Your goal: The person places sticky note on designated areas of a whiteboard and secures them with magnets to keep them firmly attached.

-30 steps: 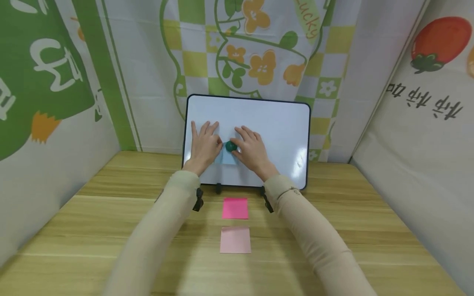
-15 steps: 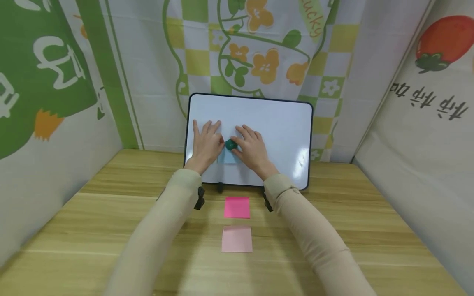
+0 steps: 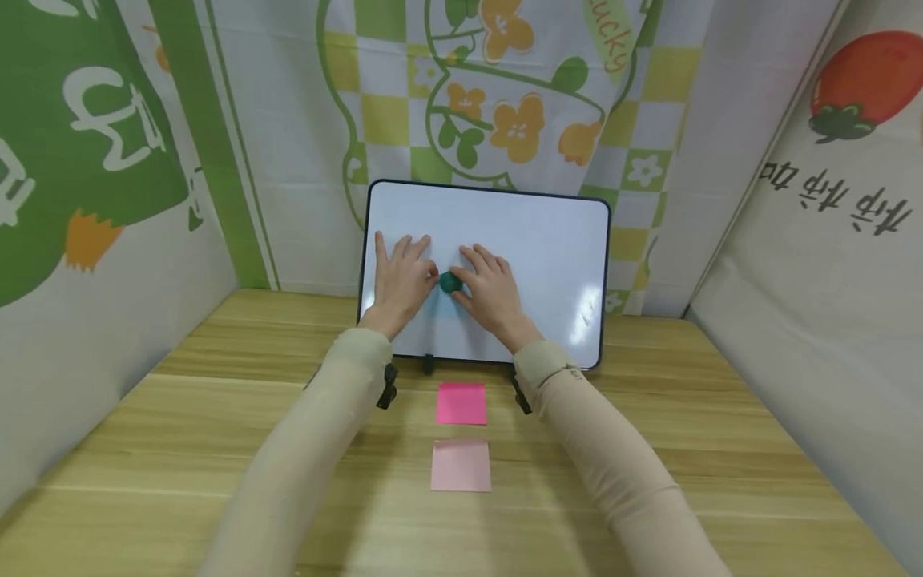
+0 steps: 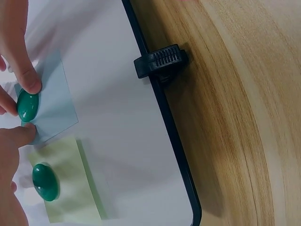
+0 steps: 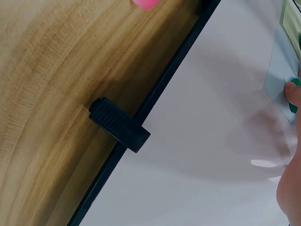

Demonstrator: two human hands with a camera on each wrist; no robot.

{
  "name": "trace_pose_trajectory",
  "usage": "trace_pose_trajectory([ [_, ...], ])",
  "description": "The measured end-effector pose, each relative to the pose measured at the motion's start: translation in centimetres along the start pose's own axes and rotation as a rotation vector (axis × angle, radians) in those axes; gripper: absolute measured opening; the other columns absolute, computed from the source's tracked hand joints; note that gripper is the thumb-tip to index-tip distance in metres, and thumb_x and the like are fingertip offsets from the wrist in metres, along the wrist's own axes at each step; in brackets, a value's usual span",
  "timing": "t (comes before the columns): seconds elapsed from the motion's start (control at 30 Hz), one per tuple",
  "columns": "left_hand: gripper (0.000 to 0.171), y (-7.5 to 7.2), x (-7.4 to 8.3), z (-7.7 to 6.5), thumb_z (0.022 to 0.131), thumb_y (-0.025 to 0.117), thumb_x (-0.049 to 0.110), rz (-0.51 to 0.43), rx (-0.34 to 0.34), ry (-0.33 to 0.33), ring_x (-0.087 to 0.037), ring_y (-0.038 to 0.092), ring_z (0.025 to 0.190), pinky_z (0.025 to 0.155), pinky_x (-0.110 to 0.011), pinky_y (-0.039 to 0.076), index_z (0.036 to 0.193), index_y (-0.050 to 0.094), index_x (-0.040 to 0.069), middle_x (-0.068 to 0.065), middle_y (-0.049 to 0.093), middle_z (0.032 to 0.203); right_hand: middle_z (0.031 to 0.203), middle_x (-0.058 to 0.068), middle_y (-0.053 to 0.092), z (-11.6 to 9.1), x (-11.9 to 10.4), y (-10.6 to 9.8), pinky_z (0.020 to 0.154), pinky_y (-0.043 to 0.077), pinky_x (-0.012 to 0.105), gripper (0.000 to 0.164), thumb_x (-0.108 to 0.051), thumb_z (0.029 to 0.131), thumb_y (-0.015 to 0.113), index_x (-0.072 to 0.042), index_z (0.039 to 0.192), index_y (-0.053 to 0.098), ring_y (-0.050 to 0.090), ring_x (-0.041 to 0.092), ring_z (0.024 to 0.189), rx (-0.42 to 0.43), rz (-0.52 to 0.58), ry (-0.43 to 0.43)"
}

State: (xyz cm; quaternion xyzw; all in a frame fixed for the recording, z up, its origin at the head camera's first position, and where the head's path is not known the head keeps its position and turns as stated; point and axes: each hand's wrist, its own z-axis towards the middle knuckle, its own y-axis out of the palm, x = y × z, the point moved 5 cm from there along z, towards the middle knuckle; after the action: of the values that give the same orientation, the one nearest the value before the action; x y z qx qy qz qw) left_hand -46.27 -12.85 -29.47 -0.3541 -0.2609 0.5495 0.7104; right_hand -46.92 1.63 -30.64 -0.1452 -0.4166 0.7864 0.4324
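Observation:
Both hands are at the whiteboard (image 3: 548, 248), which leans upright on the table. Thumb and finger of my right hand (image 3: 493, 296) hold a round green magnet (image 4: 28, 105) against a light blue sticky note (image 4: 59, 101) on the board. Just left of the magnet, my left hand (image 3: 401, 287) pinches the blue note's edge between thumb and forefinger, its other fingers spread over the board. A second green magnet (image 4: 45, 182) sits on a pale green sticky note (image 4: 73, 181) beside the blue one; in the head view the left hand hides that pair.
A bright pink sticky note (image 3: 461, 403) and a pale pink sticky note (image 3: 461, 466) lie on the wooden table (image 3: 613, 497) between the forearms. Black clips (image 4: 162, 61) hold the board's lower edge. A printed curtain (image 3: 519, 96) hangs behind.
The head view has shifted slightly. Both hands stay in nearly the same place at the magnet and the blue note.

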Motion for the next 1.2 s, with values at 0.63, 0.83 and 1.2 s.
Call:
trace_pose_trajectory([
  [0.63, 0.019, -0.3, -0.8, -0.1, 0.093, 0.07, 0.029, -0.045, -0.036, 0.041, -0.033, 0.04, 0.144, 0.122, -0.066, 0.006, 0.109, 0.073, 0.019, -0.006, 0.048, 0.152, 0.155, 0.011, 0.043, -1.4, 1.3, -0.7, 0.117, 0.034, 0.051, 0.048, -0.037, 0.092, 0.071, -0.017, 0.134, 0.061, 0.035, 0.032, 0.146, -0.02, 0.052, -0.032],
  [0.83, 0.033, -0.6, -1.1, -0.6, 0.092, 0.07, 0.036, -0.071, -0.056, 0.053, -0.033, 0.036, 0.145, 0.122, -0.064, 0.008, 0.119, 0.069, 0.016, -0.008, 0.047, 0.153, 0.156, 0.012, 0.041, -2.1, 2.1, -0.9, 0.117, 0.034, 0.052, 0.051, -0.038, 0.091, 0.072, -0.016, 0.135, 0.06, 0.034, 0.032, 0.147, -0.016, 0.068, -0.053],
  [1.2, 0.061, -0.1, -1.3, -1.4, 0.093, 0.065, 0.048, -0.108, -0.15, 0.101, -0.036, 0.019, 0.152, 0.123, -0.063, 0.003, 0.143, 0.051, 0.016, -0.012, 0.029, 0.163, 0.164, 0.01, 0.027, -3.4, 2.1, -0.4, 0.124, 0.017, 0.056, 0.068, -0.05, 0.091, 0.067, -0.017, 0.147, 0.048, 0.019, 0.032, 0.153, -0.129, 0.129, 0.012],
])
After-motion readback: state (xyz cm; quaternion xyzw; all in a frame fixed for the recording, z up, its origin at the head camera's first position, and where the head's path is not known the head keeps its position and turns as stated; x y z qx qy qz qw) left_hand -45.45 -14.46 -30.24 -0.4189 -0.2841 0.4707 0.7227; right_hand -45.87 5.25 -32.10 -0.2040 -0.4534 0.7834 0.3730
